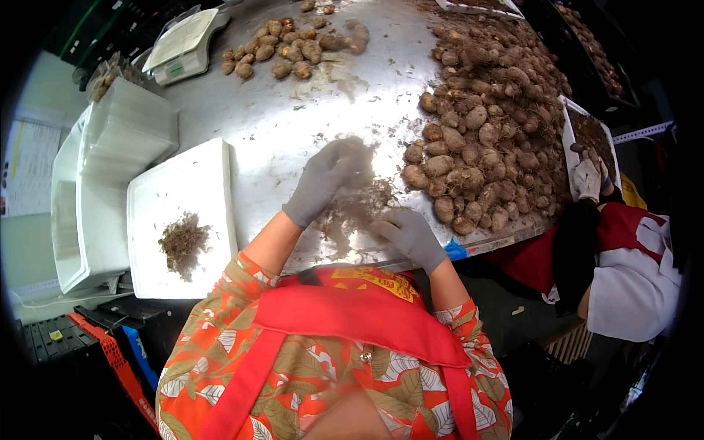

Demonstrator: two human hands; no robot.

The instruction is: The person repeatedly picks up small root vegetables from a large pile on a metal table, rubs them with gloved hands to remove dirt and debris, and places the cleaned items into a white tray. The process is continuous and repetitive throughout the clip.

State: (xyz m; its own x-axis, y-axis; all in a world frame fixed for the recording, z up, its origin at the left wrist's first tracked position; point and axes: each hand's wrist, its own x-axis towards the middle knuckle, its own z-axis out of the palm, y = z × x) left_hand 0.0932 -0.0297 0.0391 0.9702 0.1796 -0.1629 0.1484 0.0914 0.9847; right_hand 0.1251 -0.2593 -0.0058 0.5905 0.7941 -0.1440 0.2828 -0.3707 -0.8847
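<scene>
Both my hands wear grey gloves over the metal table [264, 165]. My left hand [324, 176] reaches forward, its fingertips blurred against a brownish smear; whether it holds something is unclear. Closer to the table's front edge, my right hand [410, 236] bends inward with its fingers at loose soil and root scraps [357, 214]. Motion blur hides what, if anything, lies in those fingers. To the right of both hands spreads a big heap of soil-covered taro corms [478, 143], several with hairy roots.
A smaller group of taro corms [294, 47] lies at the far side. On the left are a white foam lid [212, 176] bearing root debris [184, 242], stacked white bins [91, 165] and a weighing scale [184, 44]. A co-worker's gloved hand [587, 176] is at a soil-filled foam box [569, 137].
</scene>
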